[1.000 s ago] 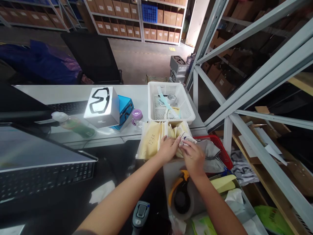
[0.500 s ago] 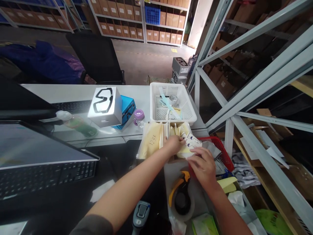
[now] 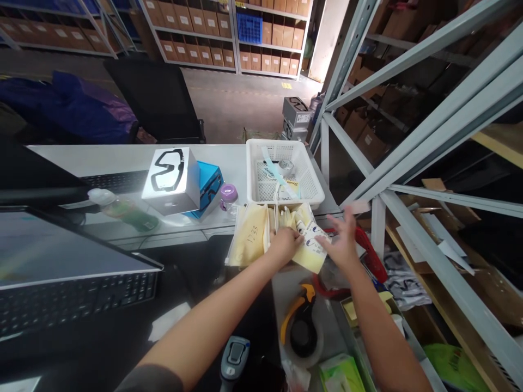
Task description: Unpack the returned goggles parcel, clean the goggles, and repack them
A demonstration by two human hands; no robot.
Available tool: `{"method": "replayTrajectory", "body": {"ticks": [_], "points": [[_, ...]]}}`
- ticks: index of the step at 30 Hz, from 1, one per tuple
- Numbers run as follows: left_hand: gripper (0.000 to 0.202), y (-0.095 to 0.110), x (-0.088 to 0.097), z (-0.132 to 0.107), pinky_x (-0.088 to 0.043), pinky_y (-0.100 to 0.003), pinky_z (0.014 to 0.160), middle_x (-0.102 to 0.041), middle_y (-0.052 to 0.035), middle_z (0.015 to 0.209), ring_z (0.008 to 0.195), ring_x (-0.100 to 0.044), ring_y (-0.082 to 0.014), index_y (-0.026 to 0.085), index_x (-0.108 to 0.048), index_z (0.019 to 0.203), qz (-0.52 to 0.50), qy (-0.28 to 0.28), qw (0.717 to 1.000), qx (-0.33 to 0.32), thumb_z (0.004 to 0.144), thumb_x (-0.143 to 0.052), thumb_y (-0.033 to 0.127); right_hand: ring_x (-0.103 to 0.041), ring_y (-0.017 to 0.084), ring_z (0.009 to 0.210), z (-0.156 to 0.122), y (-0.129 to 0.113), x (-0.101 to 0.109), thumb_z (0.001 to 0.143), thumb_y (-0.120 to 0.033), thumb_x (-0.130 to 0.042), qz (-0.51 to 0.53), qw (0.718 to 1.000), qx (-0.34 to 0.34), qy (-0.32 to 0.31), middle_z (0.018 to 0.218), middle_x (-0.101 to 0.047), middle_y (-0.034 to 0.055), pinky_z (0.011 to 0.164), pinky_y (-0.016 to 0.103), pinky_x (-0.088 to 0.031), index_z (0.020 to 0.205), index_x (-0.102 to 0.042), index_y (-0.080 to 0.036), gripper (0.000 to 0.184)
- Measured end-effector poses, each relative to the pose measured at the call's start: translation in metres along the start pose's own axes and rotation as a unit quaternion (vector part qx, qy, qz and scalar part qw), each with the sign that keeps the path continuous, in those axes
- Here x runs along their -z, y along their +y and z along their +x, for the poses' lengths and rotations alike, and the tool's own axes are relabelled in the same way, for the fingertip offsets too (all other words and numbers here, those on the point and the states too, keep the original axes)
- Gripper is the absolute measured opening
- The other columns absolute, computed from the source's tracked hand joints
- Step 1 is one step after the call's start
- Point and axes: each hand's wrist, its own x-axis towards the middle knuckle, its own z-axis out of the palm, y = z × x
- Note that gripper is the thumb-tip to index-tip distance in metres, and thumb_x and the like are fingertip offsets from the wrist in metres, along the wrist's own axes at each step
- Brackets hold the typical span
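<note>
My left hand [image 3: 286, 243] is closed on the edge of a sticker sheet [image 3: 312, 247], pale yellow with white labels that carry dark prints. The sheet slants over an open box of pale yellow packets in clear bags; one bag [image 3: 251, 234] at its left is marked "1233". Just right of the sheet is my right hand [image 3: 345, 245], fingers spread and blurred, the thumb near the sheet's edge. A small pale label [image 3: 357, 207] appears at its raised fingertip, smeared by motion.
Behind stands a white basket [image 3: 250, 179] with tape inside. A red basket [image 3: 370, 256] sits under my right hand. Nearer are a tape dispenser [image 3: 304, 326] and a scanner [image 3: 234, 359]. Left are a goggle box [image 3: 171, 179], a purple-lidded jar [image 3: 229, 196] and a laptop [image 3: 73, 256]. A metal frame [image 3: 433, 239] borders the right.
My right hand has risen away from the sticker sheet, its fingers now spread with a pale label at the tip. The sheet's lower corner swings further down; my left hand stays on it.
</note>
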Motion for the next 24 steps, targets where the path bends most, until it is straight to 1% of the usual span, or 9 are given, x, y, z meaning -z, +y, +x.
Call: {"method": "replayTrajectory", "body": {"ticks": [2,3,5,9,13,16,18,21,24], "points": [[0.029,-0.002,0.001,-0.003,-0.038,-0.051,0.104,-0.071,-0.0066,0.098,0.105,-0.062,-0.0241,0.015,-0.070,0.084,0.016,0.000,1.000,-0.018,0.099,-0.052,0.032,-0.059,0.033,0.122,0.002,0.006,-0.021,0.081,-0.028,-0.074,-0.088,0.990,0.010,-0.108,0.161,-0.009,0.0216,0.092,0.050,-0.056,0.160,0.000,-0.033,0.108],[0.029,-0.004,0.001,-0.005,-0.038,-0.050,0.103,-0.071,-0.0080,0.100,0.107,-0.062,-0.0253,0.015,-0.071,0.085,0.024,0.001,0.999,-0.031,0.099,-0.051,0.031,-0.060,0.034,0.121,0.002,0.006,-0.027,0.081,-0.024,-0.073,-0.135,0.980,0.012,-0.142,0.162,-0.009,0.0215,0.088,0.049,-0.059,0.160,0.002,-0.033,0.109],[0.031,-0.010,0.002,-0.009,-0.038,-0.048,0.101,-0.071,-0.0107,0.104,0.109,-0.060,-0.0275,0.015,-0.073,0.086,0.035,0.003,0.997,-0.064,0.099,-0.049,0.030,-0.060,0.034,0.119,0.001,0.003,-0.032,0.081,-0.019,-0.071,-0.220,0.961,0.012,-0.168,0.162,-0.011,0.0210,0.082,0.047,-0.060,0.160,0.006,-0.034,0.111],[0.032,-0.020,0.006,-0.022,-0.036,-0.043,0.102,-0.071,-0.0092,0.103,0.104,-0.059,-0.0261,0.017,-0.074,0.081,0.047,-0.007,0.988,-0.145,0.098,-0.050,0.032,-0.061,0.033,0.117,0.006,-0.007,-0.033,0.082,-0.017,-0.072,-0.309,0.944,0.002,-0.114,0.160,-0.023,0.0210,0.078,0.041,-0.061,0.159,0.014,-0.030,0.116],[0.026,-0.024,0.012,-0.033,-0.037,-0.044,0.101,-0.068,-0.0079,0.099,0.101,-0.057,-0.0264,0.018,-0.073,0.086,0.063,-0.012,0.979,-0.192,0.091,-0.063,0.041,-0.063,0.031,0.109,0.014,-0.011,-0.044,0.085,-0.017,-0.069,-0.371,0.925,-0.004,-0.089,0.157,-0.026,0.0237,0.070,0.035,-0.060,0.160,0.008,-0.026,0.108],[0.027,-0.022,0.013,-0.036,-0.038,-0.046,0.102,-0.066,-0.0096,0.101,0.103,-0.055,-0.0286,0.017,-0.072,0.094,0.083,-0.008,0.977,-0.196,0.082,-0.073,0.041,-0.064,0.030,0.103,0.018,-0.011,-0.053,0.087,-0.016,-0.066,-0.396,0.914,-0.002,-0.085,0.154,-0.028,0.0273,0.070,0.036,-0.058,0.161,0.000,-0.023,0.099],[0.025,-0.020,0.012,-0.038,-0.036,-0.048,0.104,-0.064,-0.0105,0.104,0.106,-0.054,-0.0292,0.017,-0.071,0.100,0.093,-0.005,0.977,-0.193,0.084,-0.072,0.036,-0.065,0.031,0.100,0.021,-0.013,-0.057,0.088,-0.017,-0.065,-0.401,0.912,-0.010,-0.081,0.149,-0.033,0.0290,0.073,0.038,-0.058,0.161,-0.003,-0.021,0.096],[0.026,-0.014,0.006,-0.041,-0.032,-0.055,0.109,-0.062,-0.0115,0.110,0.111,-0.053,-0.0318,0.021,-0.071,0.110,0.104,0.000,0.977,-0.188,0.088,-0.066,0.032,-0.065,0.031,0.098,0.028,-0.020,-0.061,0.086,-0.015,-0.063,-0.383,0.920,-0.044,-0.062,0.143,-0.039,0.0270,0.073,0.039,-0.057,0.161,0.000,-0.020,0.098],[0.030,-0.009,0.000,-0.045,-0.025,-0.065,0.109,-0.060,-0.0123,0.114,0.115,-0.051,-0.0356,0.026,-0.070,0.118,0.110,0.007,0.977,-0.183,0.090,-0.063,0.033,-0.064,0.032,0.100,0.035,-0.031,-0.066,0.082,-0.012,-0.063,-0.343,0.935,-0.086,-0.033,0.145,-0.036,0.0247,0.075,0.040,-0.058,0.161,0.005,-0.021,0.104]]}}
